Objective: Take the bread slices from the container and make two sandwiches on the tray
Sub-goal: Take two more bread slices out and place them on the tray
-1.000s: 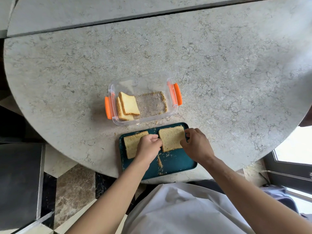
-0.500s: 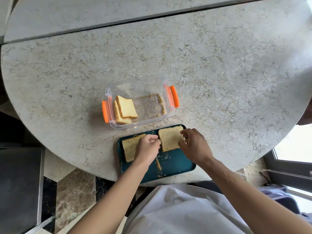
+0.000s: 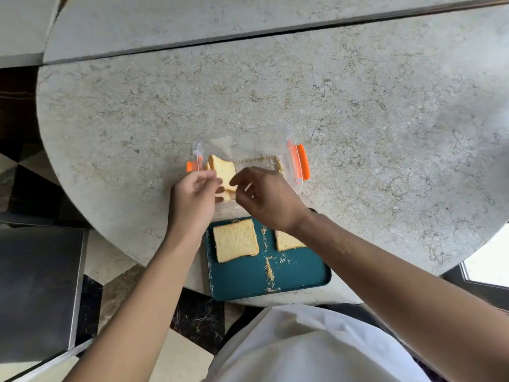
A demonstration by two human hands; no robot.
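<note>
Round stone table; tray, container at near edge.

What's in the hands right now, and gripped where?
Nothing clearly held. Left hand and right hand hover with fingers curled at the bread slices in the container; contact can't be confirmed.
</note>
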